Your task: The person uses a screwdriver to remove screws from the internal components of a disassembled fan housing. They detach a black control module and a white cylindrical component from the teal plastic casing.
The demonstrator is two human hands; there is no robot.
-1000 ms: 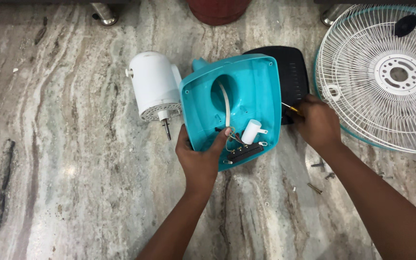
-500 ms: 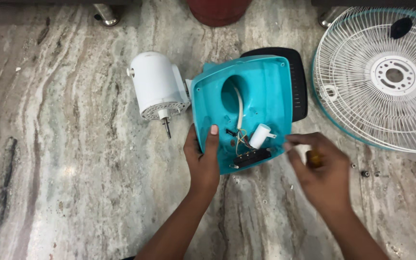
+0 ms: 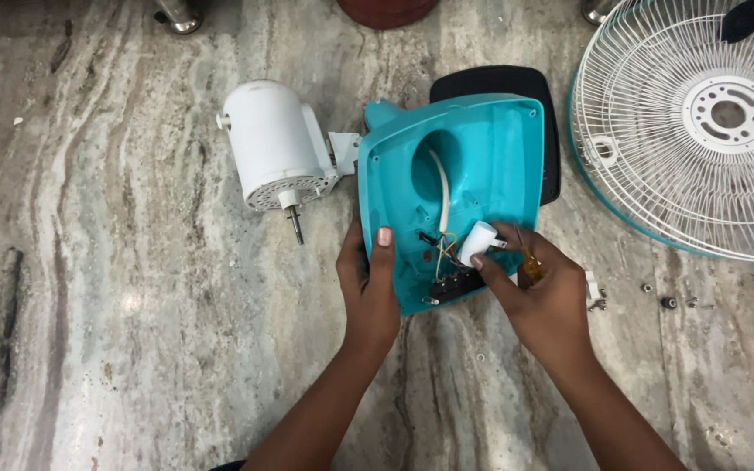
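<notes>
With the fan in pieces, the teal base shell [image 3: 482, 174] lay upturned just right of the white motor [image 3: 274, 148], left hand [image 3: 370, 288] gripping its edge, right hand [image 3: 541, 296] fingers pinching the white capacitor [image 3: 480, 240] inside, wiring unfinished, grille [image 3: 700, 122] off.

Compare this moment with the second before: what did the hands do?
The right hand came from behind the turquoise fan base to its open underside and now pinches the small white cylinder there. The left hand kept steadying the base's edge; white motor and grille unmoved.
</notes>
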